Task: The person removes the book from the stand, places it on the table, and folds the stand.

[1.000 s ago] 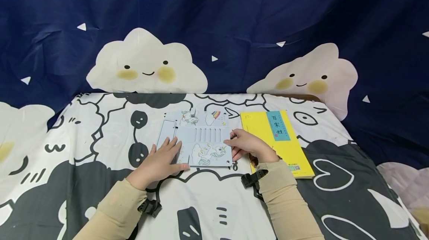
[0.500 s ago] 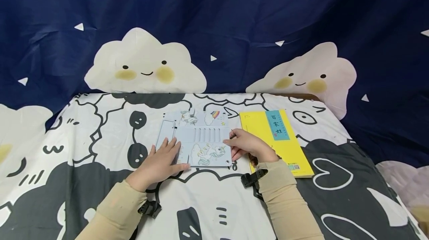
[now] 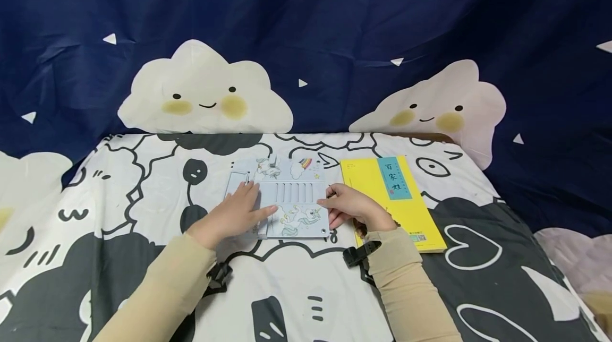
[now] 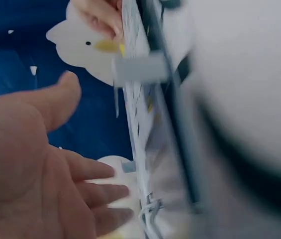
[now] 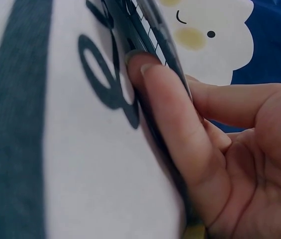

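A light-blue book stand [image 3: 294, 193] with unicorn and rainbow prints and a row of slots lies flat on the patterned cloth. At its right edge my right hand [image 3: 356, 206] pinches it, thumb on top and fingers underneath, as the right wrist view shows. My left hand [image 3: 234, 212] is over the stand's left part with fingers extended, hiding some of it. In the left wrist view, the left palm [image 4: 26, 164] and spread thumb hold nothing. A small pale tab [image 4: 140, 69] juts out from the stand's near edge there.
A yellow book [image 3: 373, 182] with a blue title label lies right of the stand, partly under the right forearm. Black-and-white cartoon cloth [image 3: 296, 289] covers the table. Behind hangs a dark blue curtain [image 3: 325, 23] with clouds.
My left hand has moved a little forward and right over the stand, its thumb off the near edge. The right hand keeps its pinch in the same place.
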Tool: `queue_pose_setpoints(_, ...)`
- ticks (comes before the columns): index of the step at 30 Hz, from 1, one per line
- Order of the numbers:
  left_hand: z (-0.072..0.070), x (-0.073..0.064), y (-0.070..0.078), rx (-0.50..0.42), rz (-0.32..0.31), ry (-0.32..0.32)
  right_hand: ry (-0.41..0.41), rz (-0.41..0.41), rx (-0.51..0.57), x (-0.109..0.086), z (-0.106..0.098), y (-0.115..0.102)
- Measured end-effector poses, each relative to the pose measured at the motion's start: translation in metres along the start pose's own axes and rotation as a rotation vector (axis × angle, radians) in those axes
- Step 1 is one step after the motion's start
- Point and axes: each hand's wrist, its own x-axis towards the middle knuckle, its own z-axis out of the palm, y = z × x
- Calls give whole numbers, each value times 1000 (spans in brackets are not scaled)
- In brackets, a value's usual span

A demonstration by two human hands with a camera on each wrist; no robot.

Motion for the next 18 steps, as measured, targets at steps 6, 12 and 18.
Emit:
queue_pose_setpoints(6, -13, 46, -1, 20, 37, 15, -2, 2, 2, -1, 0, 0)
queue_pose_setpoints(12, -16, 77, -2, 95, 9, -28, -6, -4, 4, 0, 0, 0)
queue_pose_setpoints(18, -19, 91, 1, 96, -4, -61, 4, 7, -1, -2, 0, -1)
